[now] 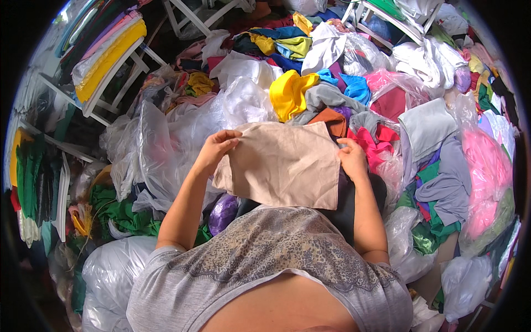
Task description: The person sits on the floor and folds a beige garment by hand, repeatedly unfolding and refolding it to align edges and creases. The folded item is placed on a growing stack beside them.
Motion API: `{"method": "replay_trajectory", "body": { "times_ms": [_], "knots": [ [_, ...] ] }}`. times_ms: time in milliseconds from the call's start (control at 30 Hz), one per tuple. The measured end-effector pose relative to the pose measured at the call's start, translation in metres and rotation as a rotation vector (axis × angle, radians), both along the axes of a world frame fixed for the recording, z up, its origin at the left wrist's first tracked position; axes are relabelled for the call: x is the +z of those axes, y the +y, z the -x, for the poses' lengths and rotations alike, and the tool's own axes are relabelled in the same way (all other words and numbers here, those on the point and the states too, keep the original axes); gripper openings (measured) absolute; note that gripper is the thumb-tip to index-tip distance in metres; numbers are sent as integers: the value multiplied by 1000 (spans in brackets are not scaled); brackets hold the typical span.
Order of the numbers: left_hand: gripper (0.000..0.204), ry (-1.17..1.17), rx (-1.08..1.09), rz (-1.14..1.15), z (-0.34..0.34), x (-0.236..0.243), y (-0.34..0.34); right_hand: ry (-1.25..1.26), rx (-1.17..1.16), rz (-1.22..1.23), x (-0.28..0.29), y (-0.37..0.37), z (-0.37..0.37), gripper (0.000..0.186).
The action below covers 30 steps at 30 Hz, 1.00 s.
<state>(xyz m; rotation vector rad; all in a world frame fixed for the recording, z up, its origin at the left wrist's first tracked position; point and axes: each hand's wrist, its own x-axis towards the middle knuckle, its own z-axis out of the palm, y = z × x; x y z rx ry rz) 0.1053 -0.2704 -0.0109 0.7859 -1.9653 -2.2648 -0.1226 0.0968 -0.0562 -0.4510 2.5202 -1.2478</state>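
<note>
A beige piece of cloth (282, 166) is spread out over my lap, lightly creased. My left hand (221, 145) pinches its upper left edge between thumb and fingers. At the opposite side my right hand (352, 156) grips the right edge, with the fingertips partly behind the fabric. Just beyond the cloth lie a yellow cloth (292, 94), a grey cloth (332, 102) and a rust-brown cloth (331, 119). Beside my right hand is a bright pinkish-red cloth (369, 145).
Heaps of fabric and clear plastic bags surround me. At left, white racks (113, 94) carry folded fabric (113, 55). A large plastic bag (119, 276) sits by my left elbow. Grey cloths (448, 177) and a pink bagged bundle (487, 177) lie at right. White stools (387, 25) stand at the back.
</note>
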Motion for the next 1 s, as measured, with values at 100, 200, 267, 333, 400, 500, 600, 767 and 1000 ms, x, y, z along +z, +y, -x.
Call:
{"method": "replay_trajectory", "body": {
  "times_ms": [100,200,267,333,400,500,600,767,1000],
  "knots": [
    [28,150,18,11,18,27,-4,91,-47,173,25,-4,13,26],
    [28,312,79,146,41,64,-13,175,-47,385,70,-10,24,18],
    [26,450,115,205,45,87,-19,201,-30,634,102,-13,23,16],
    [20,571,127,283,39,104,-27,208,-5,753,125,-12,13,17],
    [18,516,117,350,23,110,-34,186,27,772,134,-6,-4,17],
    [19,339,95,303,-3,90,-39,85,91,662,116,0,-29,17],
    [22,78,-1,175,-29,49,-41,-220,124,513,79,6,-48,15],
    [25,-281,-243,366,-56,-9,-37,-247,294,174,36,19,-68,15],
    [21,-115,-76,243,-45,-10,-39,-221,320,166,55,27,-60,16]
  ]
}}
